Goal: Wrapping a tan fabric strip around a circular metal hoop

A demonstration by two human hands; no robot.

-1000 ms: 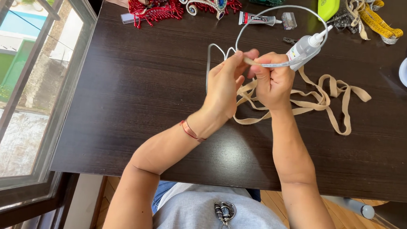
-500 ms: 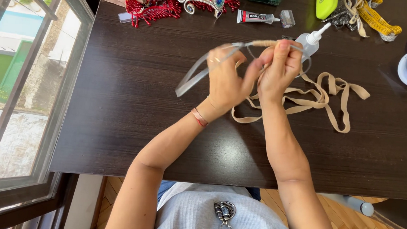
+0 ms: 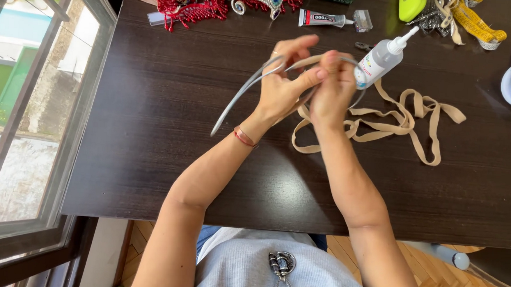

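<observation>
Upper centre of frame: left hand [image 3: 282, 86] and right hand [image 3: 334, 86], together, pinch a grey headband [image 3: 240, 96] above the table [image 3: 150, 155]; glue bottle [image 3: 382, 57] and beige ribbon [image 3: 408, 119] lie just right.

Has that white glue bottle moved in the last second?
Yes. The glue bottle, gripped in the right hand, has swung its nozzle up and away, toward the small glue tube lying at the table's far edge.

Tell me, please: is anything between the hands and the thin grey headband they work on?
Nothing visible is. The left hand and right hand both already grip the grey headband directly, above the table. The beige ribbon lies beside them.
</observation>
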